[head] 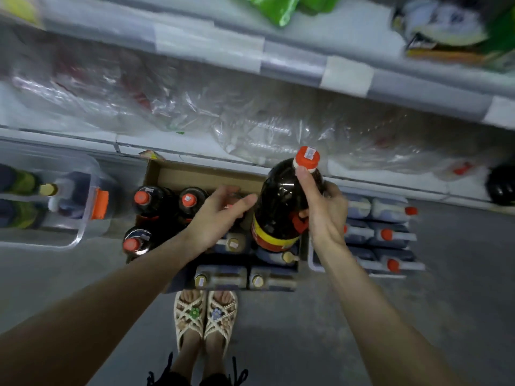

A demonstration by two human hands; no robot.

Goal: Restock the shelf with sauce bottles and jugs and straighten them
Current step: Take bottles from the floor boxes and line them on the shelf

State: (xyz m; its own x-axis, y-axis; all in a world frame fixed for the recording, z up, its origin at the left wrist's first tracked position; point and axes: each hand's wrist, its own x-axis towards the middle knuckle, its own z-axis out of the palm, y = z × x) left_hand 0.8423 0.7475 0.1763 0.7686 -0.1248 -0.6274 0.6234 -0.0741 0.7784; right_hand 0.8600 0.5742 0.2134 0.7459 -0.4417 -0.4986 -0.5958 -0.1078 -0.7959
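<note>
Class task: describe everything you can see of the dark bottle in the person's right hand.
The dark sauce bottle looks like plastic holding near-black liquid, closed by an orange-red cap with a sticker on top. A red and yellow label bands its lower body. It is held nearly upright beside the cardboard box. The right hand grips its upper body, thumb near the cap. The left hand reaches its side with straight fingers; contact is unclear.

dark sauce bottle [281,207]: orange cap, red-yellow label, held raised, tilted | three like bottles [150,200]: stood upright in cardboard box [195,176] | gold-capped jugs [220,277]: grouped beside box | orange-capped jugs [390,235]: packed at right
</note>
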